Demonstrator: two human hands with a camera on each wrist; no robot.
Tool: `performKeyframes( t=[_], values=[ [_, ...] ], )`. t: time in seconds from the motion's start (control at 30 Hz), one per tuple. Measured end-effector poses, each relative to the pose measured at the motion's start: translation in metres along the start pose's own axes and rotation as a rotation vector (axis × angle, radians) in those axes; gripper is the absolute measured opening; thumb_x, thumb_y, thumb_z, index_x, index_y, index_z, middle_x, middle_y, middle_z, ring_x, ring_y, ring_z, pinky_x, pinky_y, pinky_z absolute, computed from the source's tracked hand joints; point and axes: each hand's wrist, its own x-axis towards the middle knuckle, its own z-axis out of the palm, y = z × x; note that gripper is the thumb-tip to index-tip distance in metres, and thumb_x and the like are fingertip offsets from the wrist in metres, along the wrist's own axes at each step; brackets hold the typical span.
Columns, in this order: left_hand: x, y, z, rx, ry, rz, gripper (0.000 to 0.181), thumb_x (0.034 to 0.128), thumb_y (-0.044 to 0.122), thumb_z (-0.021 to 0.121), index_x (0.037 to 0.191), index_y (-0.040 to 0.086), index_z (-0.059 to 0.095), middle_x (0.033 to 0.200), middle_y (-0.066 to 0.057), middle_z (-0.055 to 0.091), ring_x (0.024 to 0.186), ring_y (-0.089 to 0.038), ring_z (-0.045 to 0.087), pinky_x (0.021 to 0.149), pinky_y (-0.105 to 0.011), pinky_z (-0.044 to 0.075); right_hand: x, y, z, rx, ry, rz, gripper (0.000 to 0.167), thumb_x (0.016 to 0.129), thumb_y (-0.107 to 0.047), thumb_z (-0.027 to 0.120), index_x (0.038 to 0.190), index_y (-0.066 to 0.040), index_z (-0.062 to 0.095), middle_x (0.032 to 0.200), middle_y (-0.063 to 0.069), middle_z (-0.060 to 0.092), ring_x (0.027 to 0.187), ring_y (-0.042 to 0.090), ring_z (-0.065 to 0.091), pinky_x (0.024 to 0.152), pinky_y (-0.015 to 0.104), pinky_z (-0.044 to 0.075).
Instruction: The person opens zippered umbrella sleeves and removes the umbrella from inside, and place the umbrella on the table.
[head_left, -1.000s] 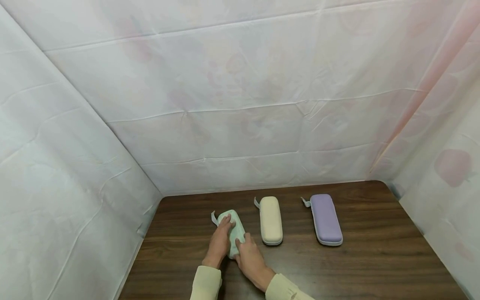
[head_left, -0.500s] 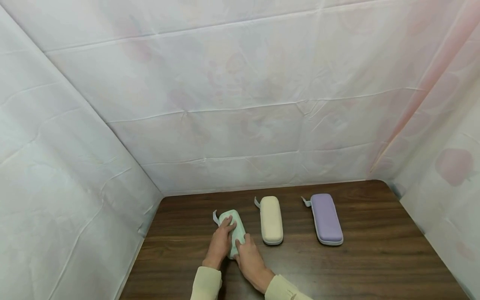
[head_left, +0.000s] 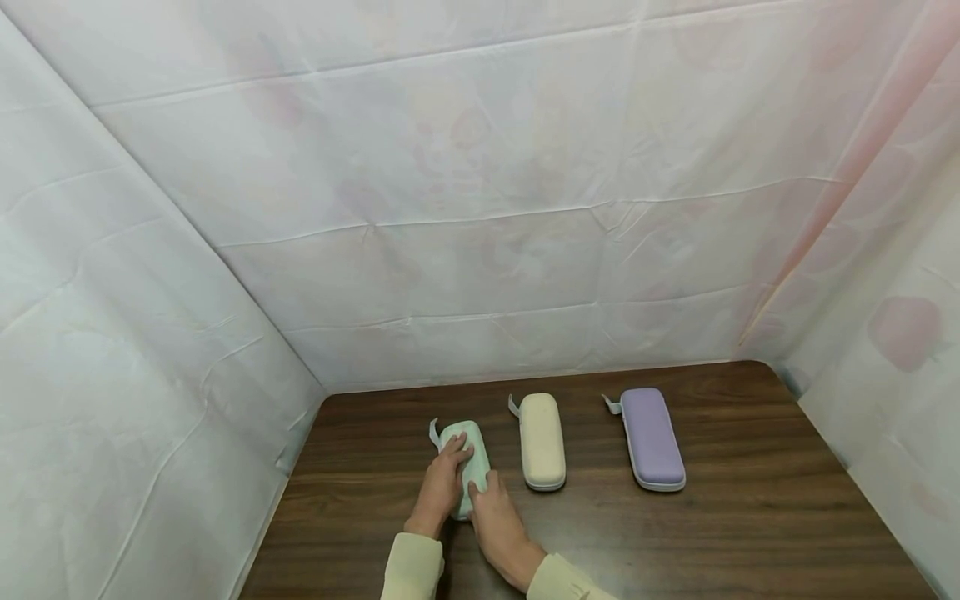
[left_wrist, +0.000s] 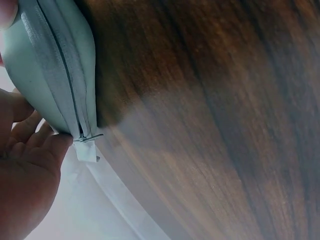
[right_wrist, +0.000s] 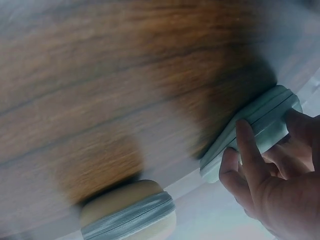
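A mint-green zippered case (head_left: 476, 468) lies on the wooden table, slightly tilted in the head view, with its pale strap at the far left corner. My left hand (head_left: 438, 490) holds its left side, fingers reaching over the top. From the near right, my right hand (head_left: 501, 527) grips the lower right side, thumb on top. In the left wrist view the zipper on the green case (left_wrist: 55, 60) looks shut, and the fingers of my left hand (left_wrist: 30, 165) are by the strap end. The right wrist view has my right hand's fingers (right_wrist: 250, 155) against the case's side.
To the right lies a cream case (head_left: 543, 442) of the same shape, then a purple case (head_left: 652, 440), each with a strap at its far left corner. White patterned sheets (head_left: 480, 275) enclose the brown table (head_left: 750, 517) at the back and sides.
The green case has turned slightly straighter, its far end and strap shifting a little to the right. Both hands stay on it. The cream and purple cases have not moved.
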Motion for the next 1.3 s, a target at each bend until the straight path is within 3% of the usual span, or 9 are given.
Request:
performKeyframes(
  t=[0.2,0.43,1.03,1.3],
  values=[
    [0.0003,-0.0004,-0.0004,-0.031,-0.016,-0.016,0.033,0.0993,-0.009,0.062,0.131,-0.009,0.069,0.151,-0.023,0.057,0.144,-0.046,0.049,0.111,-0.059,0.044,-0.0017,-0.0031,0.0008,-0.064,0.042,-0.009,0.043,0.081,-0.015,0.092,0.119,-0.001,0.079,0.106,0.021,0.057,0.092,0.029,0.066,0.076,0.03,0.061],
    [0.0008,-0.0023,-0.0005,-0.057,-0.011,0.015,0.032,0.0984,-0.011,0.062,0.129,-0.01,0.07,0.149,-0.025,0.058,0.142,-0.047,0.051,0.11,-0.061,0.045,-0.0029,-0.0044,0.0045,-0.117,0.054,-0.008,0.044,0.081,-0.019,0.092,0.12,-0.004,0.079,0.106,0.019,0.056,0.089,0.025,0.065,0.076,0.028,0.06],
    [0.0014,-0.0055,0.0012,-0.047,-0.003,0.054,0.03,0.098,-0.01,0.061,0.127,-0.011,0.071,0.148,-0.024,0.06,0.14,-0.047,0.052,0.11,-0.059,0.046,-0.0064,-0.0067,0.0064,-0.085,0.121,-0.003,0.045,0.075,-0.012,0.095,0.117,-0.007,0.081,0.103,0.016,0.055,0.085,0.024,0.064,0.073,0.028,0.059],
    [0.0016,-0.005,0.0008,-0.051,-0.015,0.058,0.03,0.0984,-0.01,0.06,0.127,-0.011,0.071,0.149,-0.022,0.06,0.141,-0.046,0.052,0.11,-0.059,0.045,-0.0065,-0.0073,0.0087,-0.019,0.101,0.027,0.041,0.078,-0.008,0.093,0.117,-0.006,0.081,0.104,0.016,0.055,0.087,0.025,0.064,0.071,0.028,0.059]
  ],
)
